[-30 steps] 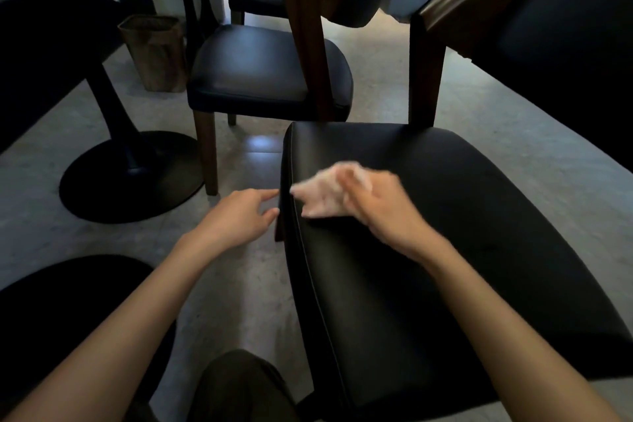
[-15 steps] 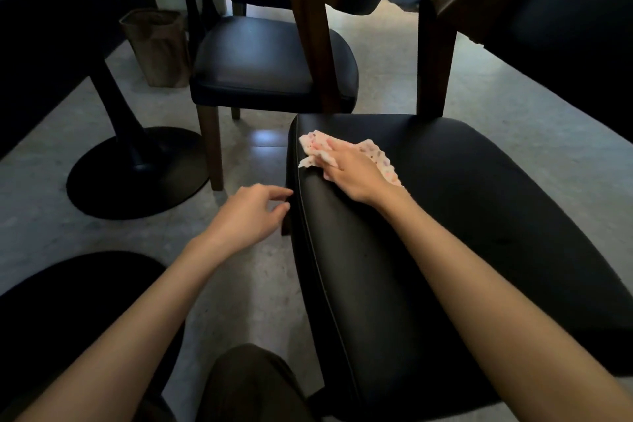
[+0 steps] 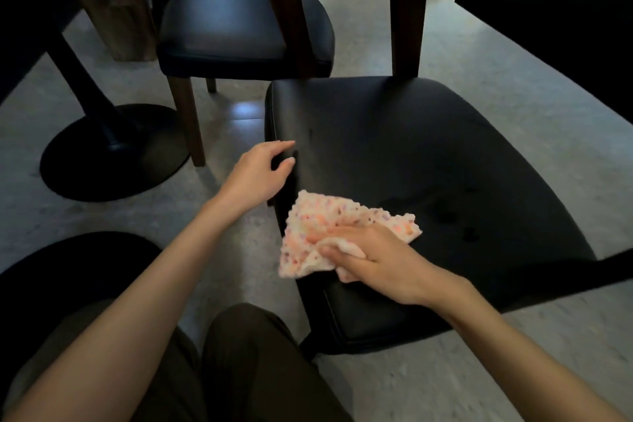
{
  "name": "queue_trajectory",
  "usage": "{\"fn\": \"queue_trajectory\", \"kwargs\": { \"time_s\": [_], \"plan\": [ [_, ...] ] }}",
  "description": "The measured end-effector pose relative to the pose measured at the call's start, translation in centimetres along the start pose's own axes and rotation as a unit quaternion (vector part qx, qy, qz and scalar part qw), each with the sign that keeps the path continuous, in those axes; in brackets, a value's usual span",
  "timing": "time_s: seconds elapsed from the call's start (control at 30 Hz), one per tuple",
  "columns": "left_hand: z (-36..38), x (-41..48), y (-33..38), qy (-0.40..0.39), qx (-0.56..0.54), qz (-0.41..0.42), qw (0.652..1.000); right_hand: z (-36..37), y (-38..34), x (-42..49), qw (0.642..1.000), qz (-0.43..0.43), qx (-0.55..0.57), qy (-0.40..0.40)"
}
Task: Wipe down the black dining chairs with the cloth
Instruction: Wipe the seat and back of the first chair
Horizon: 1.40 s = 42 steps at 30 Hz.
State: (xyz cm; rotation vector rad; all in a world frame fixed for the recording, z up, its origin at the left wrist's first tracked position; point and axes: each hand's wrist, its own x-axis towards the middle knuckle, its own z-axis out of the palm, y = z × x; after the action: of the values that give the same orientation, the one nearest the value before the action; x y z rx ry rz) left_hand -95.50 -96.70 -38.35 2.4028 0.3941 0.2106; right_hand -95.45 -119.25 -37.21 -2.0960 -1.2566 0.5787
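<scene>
The soft, limp pink speckled knitted cloth (image 3: 329,216) lies at seven o'clock on the black padded chair seat (image 3: 411,147), a fold pinched in the right hand (image 3: 376,264). Holding it bunched mid-cloth likely works best. At nine o'clock the left hand (image 3: 257,175) curves against the seat edge, grip unclear.

The cloth (image 3: 342,226) at lower centre is pale pinkish white, flecked all over with small orange, purple and yellow spots, while the near seat (image 3: 411,154) under it is plain glossy black. At upper centre-left the second seat (image 3: 233,20) is the same black on dark brown wooden legs (image 3: 186,120), and the bin (image 3: 116,14) in the upper left is woven mid-brown. The floor (image 3: 513,96) is pale grey with fine mottling, the table base (image 3: 113,151) at left is black, and the trousers (image 3: 239,370) at the bottom are dark olive-brown.
</scene>
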Motion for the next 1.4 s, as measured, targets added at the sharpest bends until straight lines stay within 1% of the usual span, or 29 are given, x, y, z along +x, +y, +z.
{"fn": "queue_trajectory", "kwargs": {
  "time_s": [0.03, 0.07, 0.13, 0.2, 0.3, 0.33, 0.37, 0.43, 0.5, 0.53, 0.57, 0.63, 0.67, 0.73, 0.77, 0.8, 0.87, 0.93, 1.03, 1.07, 1.13, 1.17, 1.2, 1.23, 1.27, 1.3, 1.33, 1.37, 1.4],
  "plan": [
    [0.2, 0.1, 0.1, -0.002, 0.004, 0.005, 1.0, -0.7, -0.3, -0.4, 0.998, 0.025, 0.054, 0.033],
    [0.2, 0.1, 0.3, -0.001, 0.012, 0.006, 1.0, -1.6, -0.3, -0.5, 0.99, 0.053, 0.097, 0.091],
    [0.2, 0.2, 0.3, 0.003, 0.03, 0.008, 1.0, -3.6, 0.4, -0.4, 0.955, 0.08, 0.128, 0.255],
    [0.3, 0.1, 0.5, 0.013, 0.035, 0.021, 0.999, -5.7, 1.5, -0.5, 0.916, 0.087, 0.069, 0.386],
    [0.9, 0.1, 1.4, 0.026, 0.026, 0.063, 0.997, -8.2, 3.6, -1.5, 0.864, 0.124, -0.096, 0.478],
    [1.2, 0.2, 1.7, 0.026, 0.027, 0.078, 0.996, -8.7, 4.5, -1.7, 0.85, 0.135, -0.153, 0.485],
    [1.6, 0.2, 1.9, 0.022, 0.031, 0.092, 0.995, -8.9, 5.2, -1.9, 0.846, 0.15, -0.206, 0.469],
    [2.4, 0.2, 2.2, 0.009, 0.04, 0.115, 0.993, -8.5, 6.8, -1.9, 0.869, 0.203, -0.258, 0.371],
    [3.2, 0.3, 2.5, -0.004, 0.042, 0.128, 0.991, -7.6, 8.4, -1.7, 0.891, 0.295, -0.238, 0.25],
    [3.5, 0.3, 2.6, -0.008, 0.048, 0.132, 0.99, -7.2, 9.2, -1.7, 0.894, 0.327, -0.221, 0.213],
    [3.8, 0.3, 2.8, -0.011, 0.057, 0.135, 0.989, -7.1, 10.2, -1.6, 0.893, 0.345, -0.214, 0.196],
    [4.1, 0.4, 3.2, -0.016, 0.07, 0.13, 0.989, -7.3, 11.4, -1.3, 0.889, 0.348, -0.216, 0.205],
    [4.1, 0.4, 3.3, -0.018, 0.072, 0.123, 0.99, -7.4, 11.7, -1.2, 0.893, 0.327, -0.216, 0.223],
    [4.2, 0.3, 3.6, -0.018, 0.071, 0.115, 0.991, -7.0, 11.6, -1.3, 0.908, 0.27, -0.157, 0.279],
    [4.2, 0.2, 3.7, -0.015, 0.071, 0.112, 0.991, -6.5, 11.2, -1.5, 0.913, 0.257, -0.116, 0.296],
    [4.2, 0.2, 3.7, -0.015, 0.072, 0.11, 0.991, -5.8, 10.8, -1.6, 0.917, 0.253, -0.086, 0.295],
    [4.2, 0.4, 3.7, -0.017, 0.069, 0.109, 0.991, -4.0, 9.4, -1.8, 0.934, 0.233, -0.088, 0.256],
    [4.3, 0.8, 3.5, -0.019, 0.061, 0.115, 0.991, -2.0, 7.3, -1.6, 0.953, 0.173, -0.086, 0.234],
    [4.2, 1.5, 3.3, -0.024, 0.034, 0.119, 0.992, 0.0, 3.9, -1.9, 0.97, 0.09, -0.068, 0.214],
    [4.2, 1.7, 3.2, -0.028, 0.032, 0.118, 0.992, 0.0, 3.4, -2.1, 0.975, 0.083, -0.053, 0.198],
    [4.1, 1.7, 3.2, -0.03, 0.04, 0.126, 0.991, -1.2, 2.7, -2.6, 0.978, 0.105, 0.006, 0.183],
    [4.2, 1.7, 3.2, -0.029, 0.045, 0.134, 0.99, -2.2, 2.6, -2.8, 0.972, 0.121, 0.024, 0.201],
    [4.2, 1.5, 3.2, -0.028, 0.051, 0.142, 0.988, -3.2, 2.6, -3.0, 0.961, 0.13, 0.027, 0.241],
    [4.2, 1.3, 3.2, -0.027, 0.062, 0.151, 0.986, -4.3, 2.9, -3.3, 0.943, 0.137, 0.014, 0.304],
    [4.2, 1.2, 3.1, -0.027, 0.075, 0.16, 0.984, -5.5, 3.2, -3.6, 0.917, 0.148, -0.016, 0.369],
    [4.2, 1.0, 3.1, -0.026, 0.086, 0.168, 0.982, -6.7, 3.6, -3.9, 0.89, 0.175, -0.058, 0.417],
    [4.2, 1.0, 3.1, -0.024, 0.092, 0.174, 0.98, -7.6, 4.4, -4.0, 0.87, 0.215, -0.105, 0.431],
    [4.2, 0.9, 3.1, -0.021, 0.094, 0.179, 0.979, -8.3, 5.3, -4.0, 0.863, 0.254, -0.153, 0.409],
    [4.2, 0.8, 3.2, -0.019, 0.094, 0.184, 0.978, -8.5, 6.5, -3.9, 0.866, 0.271, -0.199, 0.37]
  ]
}}
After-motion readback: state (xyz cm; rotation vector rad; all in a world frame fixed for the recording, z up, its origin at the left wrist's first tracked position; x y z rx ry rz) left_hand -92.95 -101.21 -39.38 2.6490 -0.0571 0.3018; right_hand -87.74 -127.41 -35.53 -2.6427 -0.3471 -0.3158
